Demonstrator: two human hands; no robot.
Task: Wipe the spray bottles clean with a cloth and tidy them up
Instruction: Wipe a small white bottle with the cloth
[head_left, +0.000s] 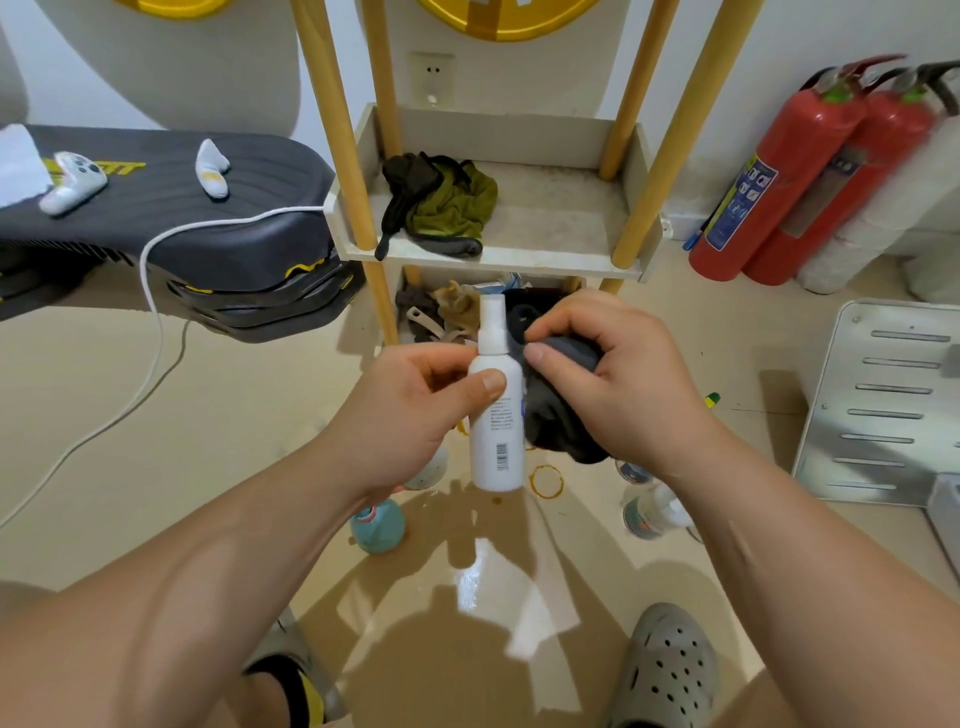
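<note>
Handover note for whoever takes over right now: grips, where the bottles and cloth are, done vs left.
Left grip: holds the white spray bottle upright in mid-air, thumb on its front.
Right grip: holds the dark cloth bunched against the bottle's right side.
On the floor: a teal container below the left wrist and a clear bottle under the right forearm.
Done: the white bottle is being wiped. Cannot tell whether the others are clean.
Left: finish this one, wipe the rest, then tidy them all, perhaps onto the shelf.
</note>
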